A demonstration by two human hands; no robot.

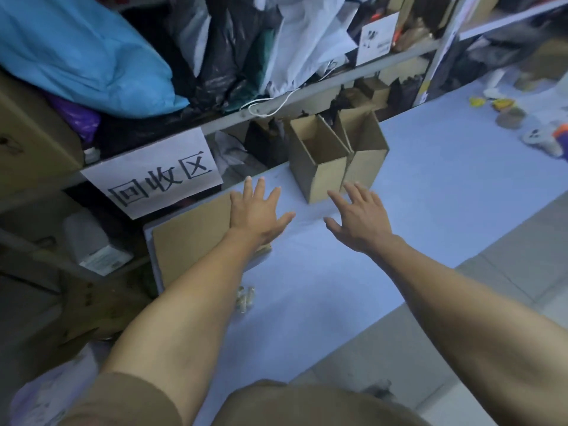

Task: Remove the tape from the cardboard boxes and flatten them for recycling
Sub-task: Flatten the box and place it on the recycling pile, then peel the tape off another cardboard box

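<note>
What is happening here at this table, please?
A person is breaking down cardboard boxes. The left hand lies open, fingers straight, at the right edge of a flattened cardboard sheet on the blue table. The right hand, open with spread fingers, reaches toward two open upright boxes at the back of the table and holds nothing. Those two are not yet flattened. A paper sign hangs from the shelf behind.

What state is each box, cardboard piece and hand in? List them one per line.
Left open box: upright, top open, not flattened.
Right open box: upright beside it, top open, not flattened.
Flattened cardboard: lying flat on the blue surface.
Left hand: fingers spread, over the cardboard's edge.
Right hand: fingers spread, holding nothing, near the boxes.
</note>
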